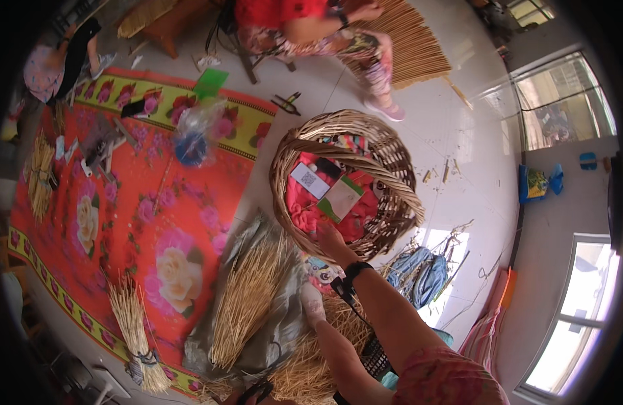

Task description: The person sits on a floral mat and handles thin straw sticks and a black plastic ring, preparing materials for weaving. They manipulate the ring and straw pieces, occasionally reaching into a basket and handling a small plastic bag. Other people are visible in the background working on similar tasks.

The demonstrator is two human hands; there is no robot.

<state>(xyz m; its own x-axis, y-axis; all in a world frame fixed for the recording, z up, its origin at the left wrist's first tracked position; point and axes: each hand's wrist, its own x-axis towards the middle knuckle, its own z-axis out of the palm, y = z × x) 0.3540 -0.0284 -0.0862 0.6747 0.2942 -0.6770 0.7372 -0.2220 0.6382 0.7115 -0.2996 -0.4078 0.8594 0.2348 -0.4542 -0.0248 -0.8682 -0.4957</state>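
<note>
A large brown wicker basket (392, 233) with an arched handle stands in the middle of the view, its opening toward me. My right hand (333, 241), a black band at its wrist, reaches over the near rim and is closed on it; some of its fingers are hidden. Inside lie red patterned cloth (355, 229), a white card (310, 181), a green-and-white card (340, 199) and a small black object (328, 167). At the bottom edge, what looks like my left hand (247, 395) is mostly cut off beside a dark object. Its fingers cannot be made out.
Straw lies on a grey plastic sheet (284, 277), and a tied straw bundle (130, 317) rests on the red floral mat (217, 169). A blue bundle (419, 270) with twigs is right of the basket. A seated person (318, 40) is beyond it; pliers (288, 102) lie nearby.
</note>
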